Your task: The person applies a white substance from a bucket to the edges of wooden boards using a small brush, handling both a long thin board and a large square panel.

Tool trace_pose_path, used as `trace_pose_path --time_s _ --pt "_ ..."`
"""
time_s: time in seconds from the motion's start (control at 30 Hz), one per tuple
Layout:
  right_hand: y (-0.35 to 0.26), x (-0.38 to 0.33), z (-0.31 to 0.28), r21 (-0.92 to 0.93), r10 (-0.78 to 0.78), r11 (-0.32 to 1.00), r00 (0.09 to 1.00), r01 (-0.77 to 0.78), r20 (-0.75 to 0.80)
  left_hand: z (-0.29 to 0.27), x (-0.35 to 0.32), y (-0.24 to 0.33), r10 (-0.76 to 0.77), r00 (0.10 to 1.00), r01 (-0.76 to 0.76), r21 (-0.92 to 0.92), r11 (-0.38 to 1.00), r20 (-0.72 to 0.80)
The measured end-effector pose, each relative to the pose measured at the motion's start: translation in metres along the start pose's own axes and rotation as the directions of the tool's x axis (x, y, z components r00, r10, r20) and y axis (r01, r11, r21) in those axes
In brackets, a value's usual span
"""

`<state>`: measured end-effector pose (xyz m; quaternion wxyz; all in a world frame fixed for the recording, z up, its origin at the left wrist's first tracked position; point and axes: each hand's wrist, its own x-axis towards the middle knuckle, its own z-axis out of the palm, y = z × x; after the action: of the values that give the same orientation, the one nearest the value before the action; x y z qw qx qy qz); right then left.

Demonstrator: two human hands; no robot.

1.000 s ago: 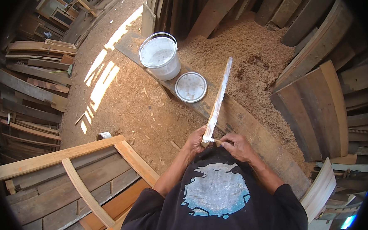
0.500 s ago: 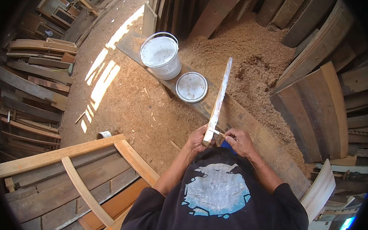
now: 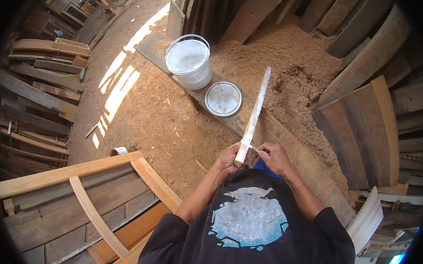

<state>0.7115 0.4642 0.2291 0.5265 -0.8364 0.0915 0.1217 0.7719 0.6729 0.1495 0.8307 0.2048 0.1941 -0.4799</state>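
Note:
A long narrow wooden strip [image 3: 255, 116] points away from me, its upper face smeared white along most of its length. My left hand [image 3: 228, 157] is closed around the side of its near end, where bare wood shows. From the right, my right hand [image 3: 274, 158] pinches a thin stick [image 3: 255, 148] whose tip meets the white coating close to the left hand. The stick's tip is too small to make out clearly. Beyond the hands, a white bucket [image 3: 202, 76] with a raised wire handle stands on the plank bench, and its round lid [image 3: 223, 99] lies beside it.
The plank bench [image 3: 287, 141] runs diagonally under the strip. A jointed wooden frame [image 3: 66, 172] lies at the lower left, near a small can [image 3: 118, 151]. Sawdust [image 3: 273, 54] is heaped beyond the bench. Boards [image 3: 355, 134] lean at right; curved pieces [image 3: 41, 94] are stacked at left.
The stick's tip has shifted slightly toward the near end of the strip, with my right hand a little nearer my left. The whole view has shifted slightly. Both grips stay the same.

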Motion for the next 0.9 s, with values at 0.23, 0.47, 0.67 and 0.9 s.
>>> trace_pose_path --time_s 0.23,0.47,0.67,0.9 --pt "-0.005 -0.009 -0.004 0.172 0.039 0.982 0.979 -0.074 0.2 -0.008 -0.001 0.002 0.004 1.0 -0.005 0.039 0.999 0.001" --pt "0.015 -0.001 -0.003 0.064 0.024 0.997 0.99 -0.033 0.136 -0.007 -0.002 0.0 -0.012 0.999 0.012 0.013 1.0 0.033" --pt "0.004 -0.01 -0.005 0.154 0.0 0.987 0.971 -0.038 0.237 -0.007 0.001 -0.001 0.016 0.997 -0.01 0.079 0.997 -0.071" --pt "0.065 0.06 -0.004 -0.02 0.051 0.998 0.987 -0.055 -0.154 -0.004 -0.007 0.003 -0.045 0.998 0.04 0.085 0.996 0.049"
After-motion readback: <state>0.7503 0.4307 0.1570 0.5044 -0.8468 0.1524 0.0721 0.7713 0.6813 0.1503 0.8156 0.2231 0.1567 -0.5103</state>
